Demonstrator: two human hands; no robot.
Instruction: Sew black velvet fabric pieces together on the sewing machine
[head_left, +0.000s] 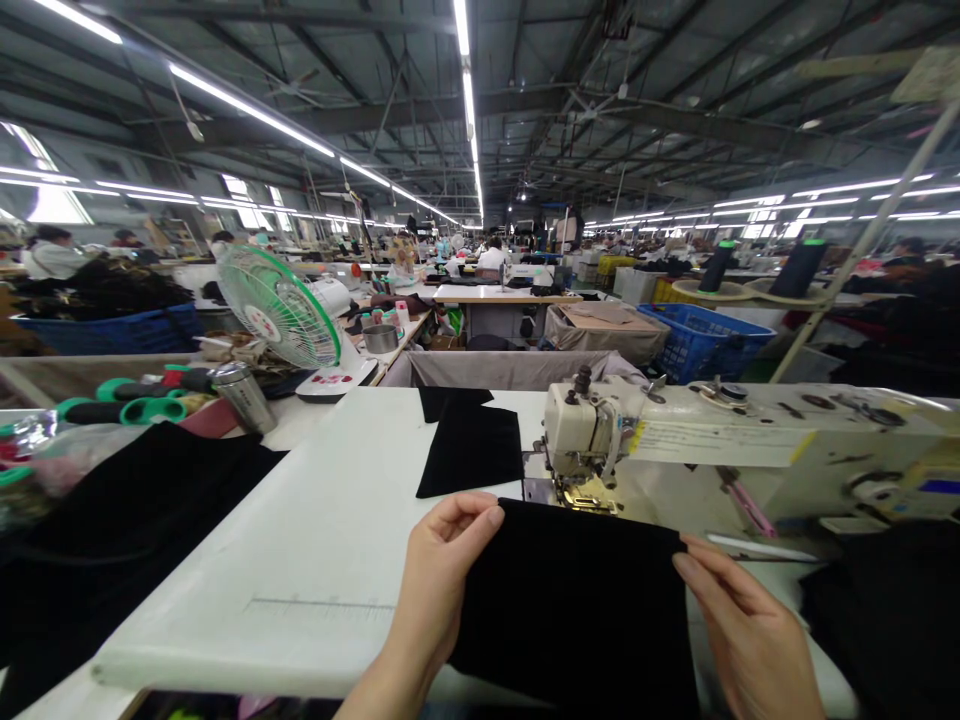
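Observation:
A black fabric piece (577,610) is stretched between my two hands, in front of the sewing machine (592,430). My left hand (450,560) pinches its upper left corner between thumb and fingers. At the upper right corner, my right hand (750,620) grips it the same way. The top edge of the cloth lies just below the needle area and hides part of the machine bed. Beyond my left hand, another black fabric piece (472,450) rests on the white table (300,550), beside the presser foot.
Dark cloth (135,510) is heaped at the left, near a steel flask (241,395) and thread spools (142,400). A green-rimmed fan (277,305) stands behind. Blue crates (709,340) and thread cones (799,270) are at the back right. More black cloth (892,610) lies at the right.

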